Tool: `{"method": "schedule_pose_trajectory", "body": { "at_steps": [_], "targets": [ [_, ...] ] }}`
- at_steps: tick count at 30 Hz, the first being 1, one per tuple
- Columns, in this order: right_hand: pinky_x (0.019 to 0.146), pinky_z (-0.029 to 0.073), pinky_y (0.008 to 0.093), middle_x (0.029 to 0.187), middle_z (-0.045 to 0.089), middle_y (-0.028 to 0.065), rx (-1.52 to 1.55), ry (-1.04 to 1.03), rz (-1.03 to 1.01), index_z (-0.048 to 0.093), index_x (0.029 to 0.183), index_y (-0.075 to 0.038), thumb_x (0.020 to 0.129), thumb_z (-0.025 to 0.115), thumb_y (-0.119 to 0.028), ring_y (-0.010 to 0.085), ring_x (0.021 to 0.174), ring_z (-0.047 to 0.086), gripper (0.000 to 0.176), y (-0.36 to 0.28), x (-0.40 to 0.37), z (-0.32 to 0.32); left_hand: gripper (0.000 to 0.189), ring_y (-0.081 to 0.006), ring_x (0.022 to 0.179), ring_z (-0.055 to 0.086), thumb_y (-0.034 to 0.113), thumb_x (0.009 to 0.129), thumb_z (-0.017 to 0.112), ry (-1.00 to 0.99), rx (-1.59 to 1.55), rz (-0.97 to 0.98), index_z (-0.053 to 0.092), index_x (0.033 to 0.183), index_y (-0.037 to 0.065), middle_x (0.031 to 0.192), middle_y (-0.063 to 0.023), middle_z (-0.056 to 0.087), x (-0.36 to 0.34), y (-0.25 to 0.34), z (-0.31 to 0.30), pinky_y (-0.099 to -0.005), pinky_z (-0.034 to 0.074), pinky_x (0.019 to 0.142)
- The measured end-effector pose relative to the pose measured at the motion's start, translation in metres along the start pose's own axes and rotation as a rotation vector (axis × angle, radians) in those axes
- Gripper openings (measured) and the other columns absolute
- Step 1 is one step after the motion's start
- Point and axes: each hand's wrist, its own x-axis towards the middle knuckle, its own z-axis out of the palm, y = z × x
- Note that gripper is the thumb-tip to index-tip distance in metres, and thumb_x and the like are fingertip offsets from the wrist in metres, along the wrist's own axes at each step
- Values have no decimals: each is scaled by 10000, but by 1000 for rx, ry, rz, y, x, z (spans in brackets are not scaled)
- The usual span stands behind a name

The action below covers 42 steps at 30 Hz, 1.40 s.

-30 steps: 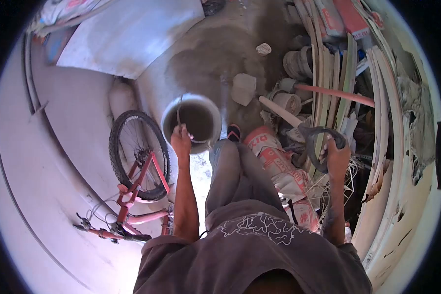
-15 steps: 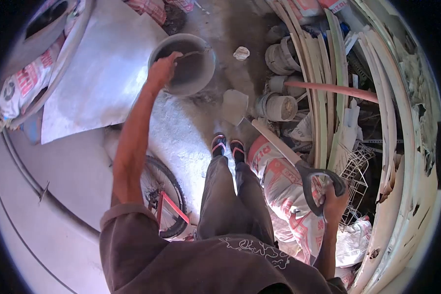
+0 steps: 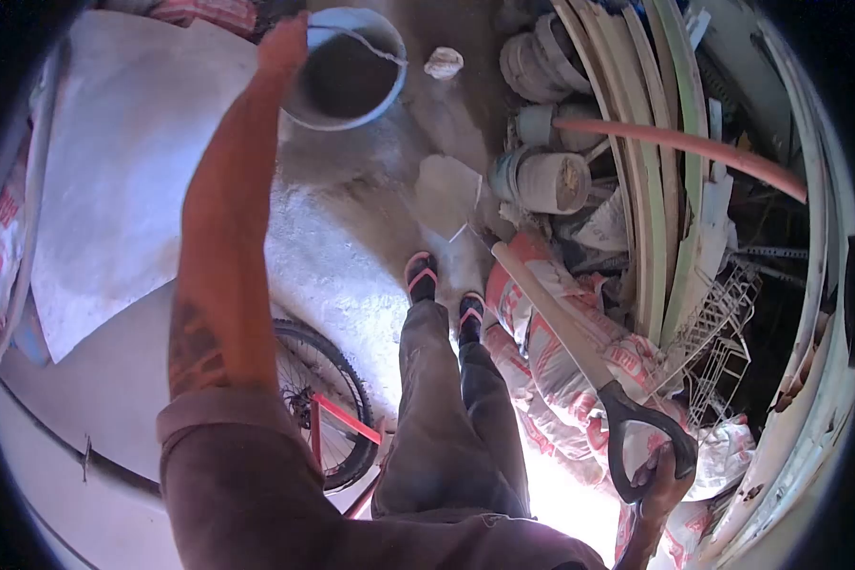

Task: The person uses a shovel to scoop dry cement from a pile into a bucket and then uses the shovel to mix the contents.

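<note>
My left hand (image 3: 283, 43), arm stretched out, is closed on the thin handle (image 3: 375, 46) of a grey bucket (image 3: 344, 76). Only a dark interior shows inside the bucket, which stands at the top of the view beside a pale sheet. My right hand (image 3: 663, 475) is wrapped round the black D-shaped grip of a shovel (image 3: 556, 313) at the lower right. The shovel's shaft slants up and left to its dusty blade (image 3: 449, 197), which rests on the floor beyond my sandalled feet.
A bicycle wheel (image 3: 323, 404) is left of my legs. To the right are printed sacks (image 3: 565, 366), small buckets (image 3: 553, 182), long curved strips (image 3: 651, 199), a reddish pipe (image 3: 693, 144) and a wire rack (image 3: 722, 328). A crumpled pale lump (image 3: 444, 63) lies near the bucket.
My left hand and the bucket appear higher and further left. My right hand and the shovel's grip have moved lower in view. The whole view has shifted, and my feet are further apart.
</note>
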Motion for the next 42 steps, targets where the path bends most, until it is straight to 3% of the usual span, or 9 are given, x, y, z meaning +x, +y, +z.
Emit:
{"method": "schedule_pose_trajectory", "body": {
  "at_steps": [10,13,19,21,22,25,28,32,42],
  "targets": [
    [299,338,222,537,426,18,131,95,160,478,813,-10,835,481,-75,86,347,387,69,23,-20,9,206,-382,808,579,124,830,401,314,10,139,572,867,15,879,-208,607,81,-16,6,-479,456,705],
    [298,349,228,554,471,24,163,98,183,507,825,-10,811,520,-61,95,367,424,54,35,-26,1,224,-372,843,571,135,821,417,87,-5,73,559,926,-3,887,-208,602,82,-12,24,-460,459,719],
    [284,326,226,496,467,46,246,-3,165,496,795,10,832,500,-47,96,318,398,67,32,-44,8,723,-390,884,562,162,749,558,548,-185,163,214,1360,-16,1118,-248,525,37,28,83,-466,421,843],
    [286,314,227,496,403,29,230,-22,157,450,688,-18,847,493,-122,91,317,363,194,27,-51,16,433,-397,802,595,316,841,533,769,-274,91,510,1086,-40,904,-253,596,-30,68,89,-463,482,688],
    [293,320,233,490,397,25,233,-40,176,450,683,-24,843,501,-131,93,318,361,199,32,-55,13,505,-362,781,592,340,775,633,146,-395,-243,529,1000,-100,860,-258,594,-75,92,74,-432,472,665],
    [310,332,241,484,390,21,236,-90,221,452,680,-32,839,510,-144,96,326,362,202,56,-67,1,504,-272,849,581,428,806,604,-504,-796,-530,545,1121,38,1014,-156,571,-222,147,200,-426,504,642],
    [325,341,243,482,389,18,245,-126,254,458,683,-35,837,512,-149,96,336,367,199,98,-78,-10,809,-401,1042,483,589,717,641,-935,-1466,-1152,390,1292,79,1202,-211,420,-342,258,140,-551,498,727],
    [346,351,245,481,388,15,261,-136,311,465,687,-39,834,515,-156,96,349,373,195,174,-100,-34,494,-309,667,593,374,772,680,-772,-2007,-1619,505,1028,-10,736,-174,562,-383,336,113,-467,493,586],
    [398,379,251,476,386,8,381,23,533,483,696,-48,827,522,-174,96,382,390,186,407,-182,-100,173,-200,463,513,105,742,678,-778,-1706,-1304,568,722,-27,609,-113,528,-551,404,164,-367,412,389]
  ]
}}
